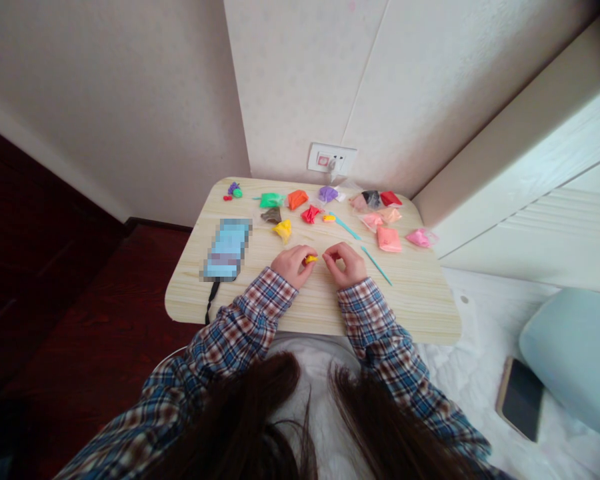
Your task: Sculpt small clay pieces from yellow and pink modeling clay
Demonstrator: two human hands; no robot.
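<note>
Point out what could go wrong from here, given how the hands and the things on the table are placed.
The small yellow piece in the left hand could be dropped or squashed, as it sits right at the fingertips.

The teal stick lies close beside the right hand, so an outward move might knock it.

The black strap runs over the table's edge near the left sleeve, which might snag it.

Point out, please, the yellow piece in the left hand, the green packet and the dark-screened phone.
Yellow piece [312,259]: head view, its exposed part.
Green packet [271,200]: head view, its middle.
Dark-screened phone [521,399]: head view, middle of its screen.
</note>
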